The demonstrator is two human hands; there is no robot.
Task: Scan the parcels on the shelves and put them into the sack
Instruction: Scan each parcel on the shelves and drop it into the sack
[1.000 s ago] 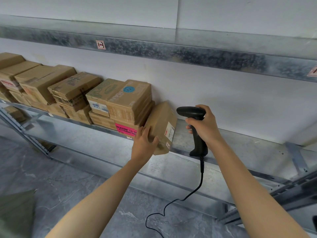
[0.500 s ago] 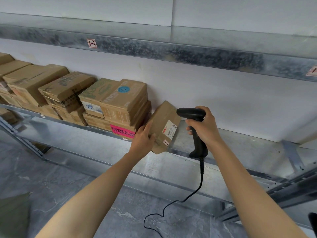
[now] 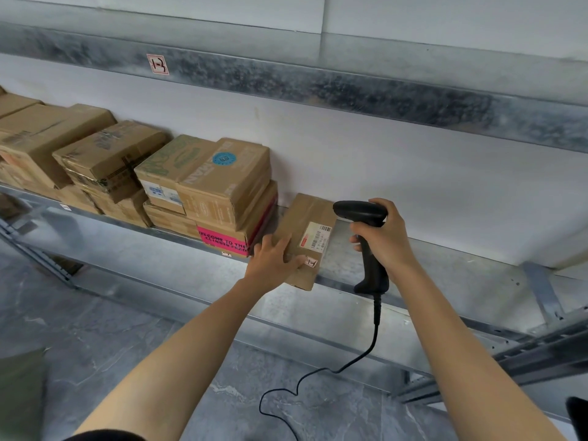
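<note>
The left hand [image 3: 273, 259] has hold of the parcel [image 3: 305, 218] at its near left corner, with the fingers spread over the top face and the tips bent down onto the cardboard. The thumb is hidden. The right hand [image 3: 386, 240] is wrapped tight round the grip of the black scanner [image 3: 359, 213], whose head points left, just above the parcel's far right corner. And there's the white barcode label [image 3: 316, 238], face up, right beside the scanner's nose!

The parcel sits tilted on the metal shelf [image 3: 461, 281], its near end poking out past the front edge. Just to its left is a stack of cardboard boxes [image 3: 219, 186], one with a round blue sticker [image 3: 224, 159] and a lower one with a pink label [image 3: 222, 241]. More boxes run off to the left.

The scanner's cable [image 3: 366, 351] loops down towards the grey floor [image 3: 95, 329]. Overhead runs the upper shelf beam [image 3: 350, 87], carrying a small tag [image 3: 157, 64]. At the lower left corner there's a dark green shape [image 3: 19, 393], too blurred to name.
</note>
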